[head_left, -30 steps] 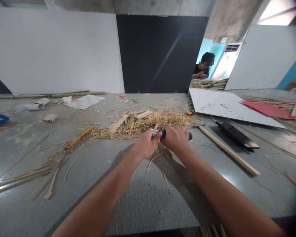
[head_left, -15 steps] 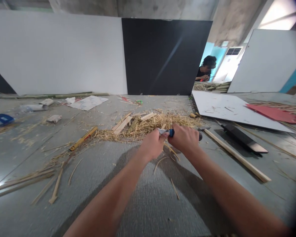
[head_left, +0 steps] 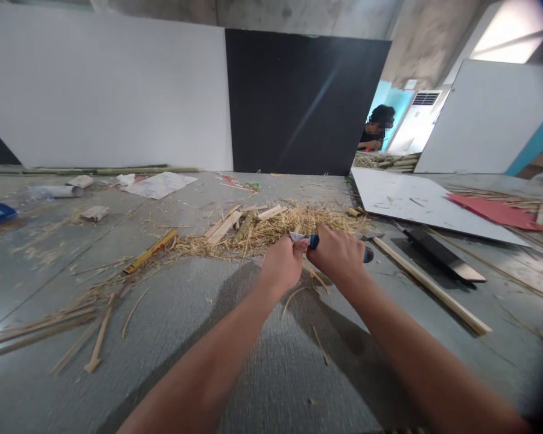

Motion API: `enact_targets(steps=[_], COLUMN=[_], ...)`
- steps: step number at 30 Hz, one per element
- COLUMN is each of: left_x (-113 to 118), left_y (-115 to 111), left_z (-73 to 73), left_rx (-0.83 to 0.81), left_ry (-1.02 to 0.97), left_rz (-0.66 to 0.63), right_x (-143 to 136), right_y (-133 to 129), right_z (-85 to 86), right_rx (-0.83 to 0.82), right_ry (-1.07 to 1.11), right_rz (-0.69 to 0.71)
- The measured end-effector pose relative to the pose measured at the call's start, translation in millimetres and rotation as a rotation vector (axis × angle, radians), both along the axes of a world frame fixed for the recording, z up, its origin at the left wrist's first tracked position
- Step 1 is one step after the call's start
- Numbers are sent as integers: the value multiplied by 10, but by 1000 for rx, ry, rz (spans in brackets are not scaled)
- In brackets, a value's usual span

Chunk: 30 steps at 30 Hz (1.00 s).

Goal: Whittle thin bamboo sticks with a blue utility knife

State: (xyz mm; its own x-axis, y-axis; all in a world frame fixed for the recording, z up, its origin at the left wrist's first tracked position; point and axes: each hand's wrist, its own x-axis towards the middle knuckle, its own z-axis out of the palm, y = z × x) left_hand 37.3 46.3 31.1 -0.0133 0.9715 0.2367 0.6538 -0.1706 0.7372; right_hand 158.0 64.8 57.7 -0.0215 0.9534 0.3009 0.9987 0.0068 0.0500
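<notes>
My right hand [head_left: 337, 250] is wrapped round a utility knife [head_left: 314, 242] with a blue and dark handle. The knife's blade points left, and the dark handle end sticks out past my little finger. Just left of it, my left hand [head_left: 280, 260] is closed, its thumb close by the blade. Whatever the left fingers grip is hidden. Behind both hands lies a heap of pale wood shavings [head_left: 271, 232] with several short split pieces [head_left: 225, 228] on top. Thin curled slivers [head_left: 294, 298] lie on the grey floor below the hands.
A hatchet-like tool with a long wooden handle [head_left: 434, 289] and a black flat object [head_left: 443, 254] lie to the right. Farther back are a white board [head_left: 425, 202] and a red sheet [head_left: 493, 211]. Yellow tool [head_left: 151, 250] and sticks lie left. Behind the black panel, a person [head_left: 375, 129] crouches.
Both hands stay close together at nearly the same spot, the left one turned slightly. A pale tip that showed above the hands is gone from sight. The view has shifted a little.
</notes>
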Motion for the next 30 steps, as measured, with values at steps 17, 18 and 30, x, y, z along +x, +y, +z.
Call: enact_targets(steps=[17, 18, 30], left_x=[-379, -383, -467], left_y=[-4, -9, -18], left_z=[-238, -229, -195], left_rx=[53, 50, 30], left_ry=[82, 103, 311], left_rz=[-56, -65, -125], right_x=[196, 216, 282], right_y=[41, 47, 39], right_z=[-333, -337, -378], right_rx=[23, 30, 94], right_ry=[79, 82, 120], right_rz=[662, 687, 742])
